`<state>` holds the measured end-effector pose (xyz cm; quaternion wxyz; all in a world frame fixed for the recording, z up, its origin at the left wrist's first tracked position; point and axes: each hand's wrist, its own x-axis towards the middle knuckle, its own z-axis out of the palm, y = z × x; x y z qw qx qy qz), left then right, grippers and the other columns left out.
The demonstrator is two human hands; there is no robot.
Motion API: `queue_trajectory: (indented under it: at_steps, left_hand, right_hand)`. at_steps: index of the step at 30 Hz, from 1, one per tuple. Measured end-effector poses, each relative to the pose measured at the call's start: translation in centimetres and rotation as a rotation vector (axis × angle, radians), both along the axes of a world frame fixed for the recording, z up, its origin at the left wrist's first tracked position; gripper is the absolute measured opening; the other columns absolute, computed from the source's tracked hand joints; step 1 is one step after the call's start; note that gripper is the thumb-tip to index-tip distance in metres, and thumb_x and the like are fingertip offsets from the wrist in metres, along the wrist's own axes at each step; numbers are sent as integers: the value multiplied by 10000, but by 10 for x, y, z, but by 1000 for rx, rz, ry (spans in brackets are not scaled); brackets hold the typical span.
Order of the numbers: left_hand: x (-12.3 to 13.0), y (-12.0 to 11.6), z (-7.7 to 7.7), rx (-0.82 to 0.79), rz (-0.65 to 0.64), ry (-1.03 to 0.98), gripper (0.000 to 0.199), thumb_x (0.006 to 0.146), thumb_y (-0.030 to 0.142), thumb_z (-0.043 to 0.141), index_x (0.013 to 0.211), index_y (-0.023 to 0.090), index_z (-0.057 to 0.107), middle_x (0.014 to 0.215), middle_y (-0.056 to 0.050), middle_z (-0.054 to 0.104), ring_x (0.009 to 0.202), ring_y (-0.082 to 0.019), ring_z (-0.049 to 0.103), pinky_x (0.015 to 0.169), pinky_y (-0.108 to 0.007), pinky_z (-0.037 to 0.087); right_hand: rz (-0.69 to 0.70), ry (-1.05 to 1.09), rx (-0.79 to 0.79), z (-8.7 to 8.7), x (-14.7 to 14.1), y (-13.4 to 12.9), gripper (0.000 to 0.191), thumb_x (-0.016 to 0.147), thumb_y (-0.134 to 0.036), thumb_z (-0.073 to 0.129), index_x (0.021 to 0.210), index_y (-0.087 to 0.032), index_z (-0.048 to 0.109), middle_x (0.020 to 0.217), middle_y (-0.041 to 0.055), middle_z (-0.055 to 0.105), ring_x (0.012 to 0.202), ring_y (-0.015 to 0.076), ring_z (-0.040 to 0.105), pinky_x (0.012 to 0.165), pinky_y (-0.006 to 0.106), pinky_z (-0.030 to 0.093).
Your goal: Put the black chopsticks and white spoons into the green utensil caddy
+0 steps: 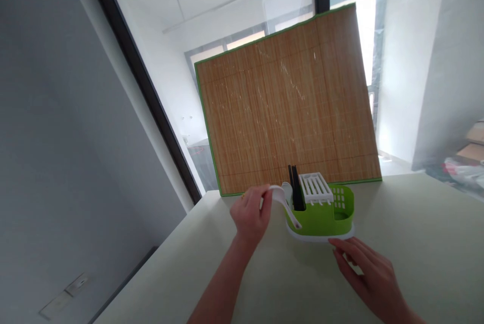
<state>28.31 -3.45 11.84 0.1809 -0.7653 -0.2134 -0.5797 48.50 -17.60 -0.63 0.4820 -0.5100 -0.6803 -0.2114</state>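
My left hand (pixel 252 211) is closed, thumb and fingers pinching a white soup spoon (pixel 289 209) at its bowl end. The spoon's handle slants down to the right, in front of a green cutlery holder (pixel 316 220) with a white base. Several black chopsticks (pixel 297 192) stand upright in the holder's left part, beside another white spoon (pixel 287 191). A white slatted rack (pixel 315 187) covers the middle, and the right compartment has a perforated back. My right hand (pixel 365 271) is open, fingertips at the front right edge of the base; whether they touch it I cannot tell.
The holder stands on a pale table (pixel 302 283). Behind it a bamboo mat (pixel 287 102) with green edging leans against a glass pane (pixel 242 1). A grey wall (pixel 75 137) rises at the left. Boxes and bags (pixel 465 162) lie beyond the table at the right.
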Motion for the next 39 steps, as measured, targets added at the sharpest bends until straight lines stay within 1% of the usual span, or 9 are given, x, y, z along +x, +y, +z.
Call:
queue_trajectory:
  at_steps: [3,5,9,13,20,28,33,36,39]
  left_hand:
    - [11,33,17,53,55,-90,98,866,248,572,882,170,628,681,6,638,577,-82,554,549,-192,351]
    - [22,51,14,57,85,-84,132,879,275,554,865,170,633,684,4,644,570,-83,548,538,-199,332]
    - [45,74,-14,-26,114,34,185,908,306,503,850,187,633,749,3,675,611,-94,569,551,-218,320]
    - [55,85,-44,-171,158,127,249,930,347,448,847,199,629,790,0,686,627,-104,580,545,-228,304]
    - [61,94,-67,-403,184,220,266,925,378,444,837,202,622,796,1,686,651,-117,587,550,-229,291]
    - [67,98,-72,-653,178,236,185,894,389,502,931,223,577,770,30,670,664,-115,598,552,-216,292]
    - [60,90,-73,-623,147,195,201,890,382,499,814,203,551,718,28,631,631,-110,558,549,-212,274]
    - [49,66,-91,-593,111,139,292,902,401,462,707,191,518,644,20,586,576,-102,512,539,-216,275]
    - [33,27,-125,-556,-14,256,303,920,332,410,664,192,490,601,11,559,533,-100,482,527,-225,281]
  right_hand:
    - [-4,-22,-1,-3,0,2,238,869,-143,546,1098,-195,585,960,64,691,795,149,660,710,240,500]
    - [4,-34,-22,-6,-1,3,209,877,-149,539,1074,-197,590,957,63,690,836,158,655,726,247,496]
    - [6,-45,-68,-13,-2,6,186,895,-165,519,1068,-202,577,915,56,684,833,164,648,709,262,490]
    - [13,-57,-102,-15,-3,7,175,900,-170,515,1063,-207,565,890,54,675,807,168,647,689,272,486]
    - [35,-63,-142,-16,-6,9,163,901,-160,505,1045,-209,564,833,43,658,737,163,636,648,272,474]
    - [44,-66,-199,-21,-7,10,151,910,-176,490,1034,-217,565,813,36,647,712,162,617,638,273,459]
    - [-16,-71,-242,-28,-6,13,142,917,-217,481,1034,-232,560,872,37,650,785,181,614,670,296,469]
    - [-121,-15,-250,-32,-1,15,193,913,-268,489,1099,-249,539,947,39,642,890,205,595,717,317,479]
    - [-259,111,-227,-37,11,20,303,902,-360,488,1183,-249,501,1014,53,613,928,226,567,750,349,487]
